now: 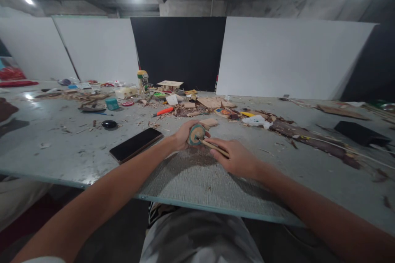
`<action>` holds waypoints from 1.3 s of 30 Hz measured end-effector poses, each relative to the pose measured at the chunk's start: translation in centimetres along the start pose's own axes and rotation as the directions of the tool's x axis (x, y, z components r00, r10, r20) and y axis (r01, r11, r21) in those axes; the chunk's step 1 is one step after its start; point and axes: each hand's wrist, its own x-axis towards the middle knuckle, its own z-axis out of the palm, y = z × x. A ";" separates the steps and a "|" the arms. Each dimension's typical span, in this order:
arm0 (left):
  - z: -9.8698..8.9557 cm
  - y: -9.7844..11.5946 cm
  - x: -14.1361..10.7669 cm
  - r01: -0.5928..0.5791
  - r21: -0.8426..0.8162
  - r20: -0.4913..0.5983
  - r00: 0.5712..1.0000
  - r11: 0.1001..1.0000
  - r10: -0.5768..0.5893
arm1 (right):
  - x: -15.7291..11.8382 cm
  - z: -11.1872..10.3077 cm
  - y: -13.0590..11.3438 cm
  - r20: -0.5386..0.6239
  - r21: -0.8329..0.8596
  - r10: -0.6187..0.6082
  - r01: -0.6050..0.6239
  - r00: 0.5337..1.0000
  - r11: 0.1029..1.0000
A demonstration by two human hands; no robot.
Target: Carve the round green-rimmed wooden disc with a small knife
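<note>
Held up over the front of the table is a round wooden disc point(196, 132) with a teal-painted edge and a darker teal mark near its middle. My left hand point(184, 134) is closed around it from the left and behind, so part of the fingers is hidden. My right hand point(236, 157) pinches the light wooden handle of a paintbrush point(216, 148), and its dark tip meets the face of the disc. A small light wood block point(209, 123) lies just beyond the disc. Left of my left forearm rests a black smartphone point(135, 145).
A teal jar point(111, 104), a black oval object point(109, 124) and an orange-handled cutter point(164, 111) lie farther back. Wood scraps and shavings spread across the rear. A long bark strip point(314, 141) and a black object point(361, 132) are at right. Another person's hand point(8, 109) shows far left.
</note>
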 end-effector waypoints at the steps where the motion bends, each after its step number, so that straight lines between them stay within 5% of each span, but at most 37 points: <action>1: 0.0 0.0 0.0 -0.009 0.000 0.006 1.000 1.000 0.009 | 0.0 0.0 0.0 0.000 0.004 0.000 0.000 1.000 1.000; 27: -1.8 0.4 1.0 -0.123 -0.156 0.182 0.972 0.980 0.151 | 0.2 0.2 0.5 -0.041 0.014 -0.001 0.001 0.999 1.000; 39: 0.2 -0.1 0.5 -0.451 -0.001 0.041 0.892 0.893 0.450 | 0.3 0.9 0.2 -0.070 0.129 0.058 -0.049 0.996 0.990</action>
